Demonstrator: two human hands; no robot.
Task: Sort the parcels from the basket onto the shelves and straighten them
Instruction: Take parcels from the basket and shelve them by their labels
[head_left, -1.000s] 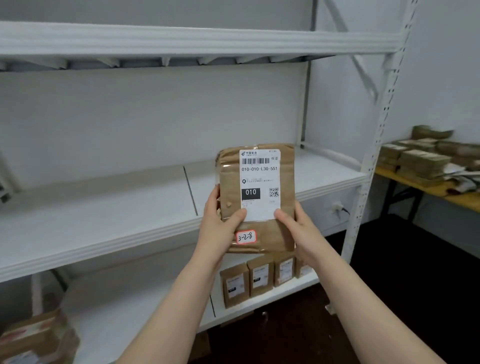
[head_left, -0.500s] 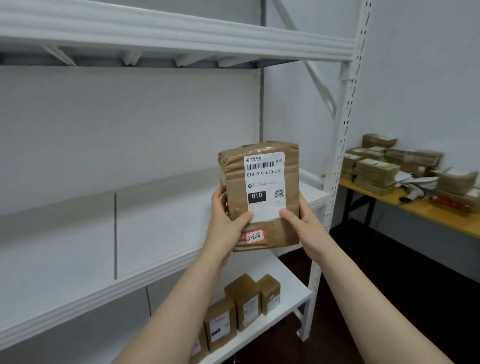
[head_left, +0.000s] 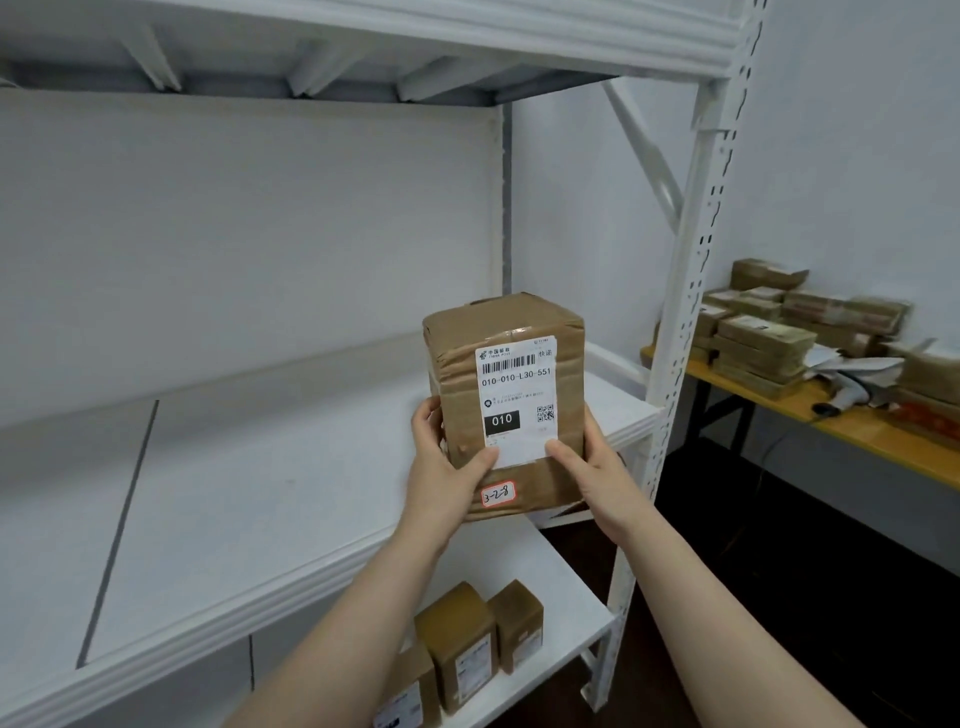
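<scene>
A brown taped parcel (head_left: 506, 332) with a white label reading 010 and a small red-edged sticker marked 3-28 is held upright in both hands, over the right end of the middle shelf (head_left: 249, 499). My left hand (head_left: 447, 467) grips its lower left side, thumb on the front. My right hand (head_left: 592, 467) grips the lower right side, thumb on the label. On the lower shelf (head_left: 561, 660) stand three brown parcels (head_left: 462, 649) in a row. The basket is out of view.
A white upright post (head_left: 685, 312) bounds the rack on the right. Beyond it a wooden table (head_left: 857, 436) carries stacks of brown parcels (head_left: 769, 343) and papers. The upper shelf (head_left: 415, 36) hangs overhead. Dark floor lies at the lower right.
The view has swung right and closer to the rack's right end. The parcel, still in both hands, has moved forward over the middle shelf and tilted so its top face shows.
</scene>
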